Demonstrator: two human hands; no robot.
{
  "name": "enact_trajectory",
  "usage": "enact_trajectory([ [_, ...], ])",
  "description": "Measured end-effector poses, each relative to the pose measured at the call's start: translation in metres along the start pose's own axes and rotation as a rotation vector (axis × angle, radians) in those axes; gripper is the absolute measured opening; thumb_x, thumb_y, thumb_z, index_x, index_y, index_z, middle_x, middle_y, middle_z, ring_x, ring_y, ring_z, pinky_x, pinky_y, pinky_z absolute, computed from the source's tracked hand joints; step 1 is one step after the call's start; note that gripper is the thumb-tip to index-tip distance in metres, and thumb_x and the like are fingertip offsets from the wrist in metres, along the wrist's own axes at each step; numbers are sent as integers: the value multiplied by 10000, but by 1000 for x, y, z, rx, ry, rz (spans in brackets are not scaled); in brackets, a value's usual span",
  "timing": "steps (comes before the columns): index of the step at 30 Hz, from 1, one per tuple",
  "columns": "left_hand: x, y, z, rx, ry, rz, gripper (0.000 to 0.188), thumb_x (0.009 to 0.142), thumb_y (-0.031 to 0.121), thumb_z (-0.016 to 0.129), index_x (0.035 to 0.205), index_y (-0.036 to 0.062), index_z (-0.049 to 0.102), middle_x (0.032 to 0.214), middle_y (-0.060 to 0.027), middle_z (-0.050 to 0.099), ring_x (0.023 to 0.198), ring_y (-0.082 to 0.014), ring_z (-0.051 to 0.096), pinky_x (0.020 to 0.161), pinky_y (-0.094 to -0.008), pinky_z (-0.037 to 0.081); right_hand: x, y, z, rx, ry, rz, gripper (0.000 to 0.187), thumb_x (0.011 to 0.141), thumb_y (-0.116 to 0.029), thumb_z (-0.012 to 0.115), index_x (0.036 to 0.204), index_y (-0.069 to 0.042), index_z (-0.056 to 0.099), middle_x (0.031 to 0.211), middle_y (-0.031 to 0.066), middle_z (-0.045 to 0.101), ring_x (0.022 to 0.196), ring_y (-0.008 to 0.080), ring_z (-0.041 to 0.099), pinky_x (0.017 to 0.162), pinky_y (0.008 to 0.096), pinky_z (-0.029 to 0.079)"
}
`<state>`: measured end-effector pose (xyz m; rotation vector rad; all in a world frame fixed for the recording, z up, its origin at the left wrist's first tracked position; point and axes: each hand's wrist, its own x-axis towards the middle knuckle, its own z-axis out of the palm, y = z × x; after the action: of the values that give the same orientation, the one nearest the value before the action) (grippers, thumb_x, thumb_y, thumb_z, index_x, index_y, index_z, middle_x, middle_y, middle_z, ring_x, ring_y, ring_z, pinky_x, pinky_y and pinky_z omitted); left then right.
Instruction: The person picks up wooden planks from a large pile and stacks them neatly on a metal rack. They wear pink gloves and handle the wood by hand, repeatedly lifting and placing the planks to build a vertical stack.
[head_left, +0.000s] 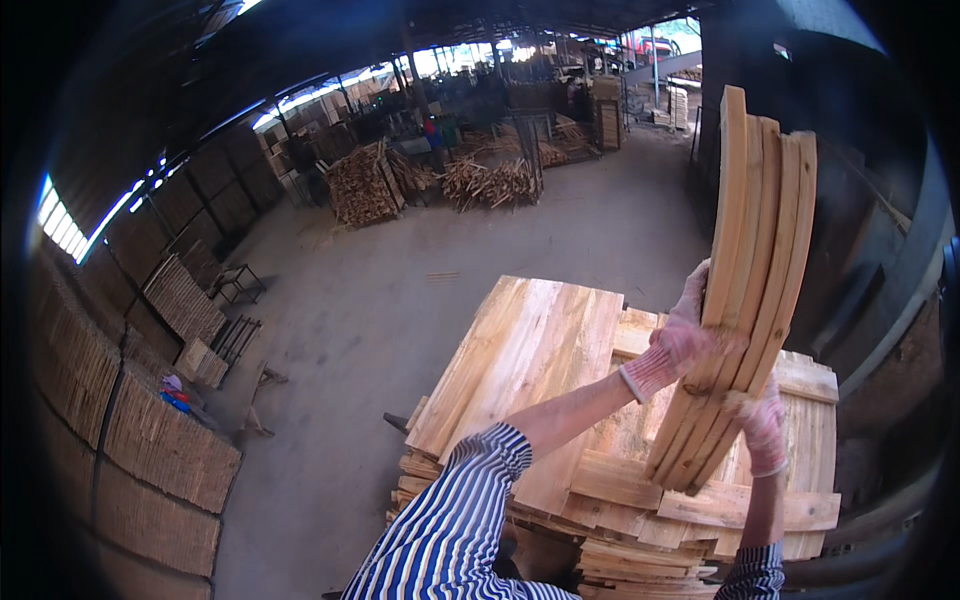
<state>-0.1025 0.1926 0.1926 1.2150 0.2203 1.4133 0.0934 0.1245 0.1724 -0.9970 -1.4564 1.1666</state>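
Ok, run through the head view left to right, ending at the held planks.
Tall stacks of boards → low wooden frame → left heap of wooden sticks → wide boards on the pile → gloved left hand → upright bundle of long planks.

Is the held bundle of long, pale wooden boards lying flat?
No, the pink-gloved left hand and right hand hold the boards tilted steeply upright.
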Motion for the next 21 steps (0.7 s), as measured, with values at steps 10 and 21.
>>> enact_trajectory([
  [10,-36,-152,-14,-416,-185,-406,498,1124,299,345,1552,48,299,1546,-155,460,1126,-199,653,899,-263,587,-24,-21,-69,143,131,417,752,784,-152,779,1452,10,472,1152,135,682,1025,192,684,885,349,588],
  [21,-109,-40,-37,180,384,-777,746,894,508,752,1346,-47,540,1171,-187,675,987,-279,698,907,-407,626,-73,112,-141,-1280,434,660,1251,687,-570,841,1607,6,220,1490,315,457,1371,426,484,1150,473,397],
])
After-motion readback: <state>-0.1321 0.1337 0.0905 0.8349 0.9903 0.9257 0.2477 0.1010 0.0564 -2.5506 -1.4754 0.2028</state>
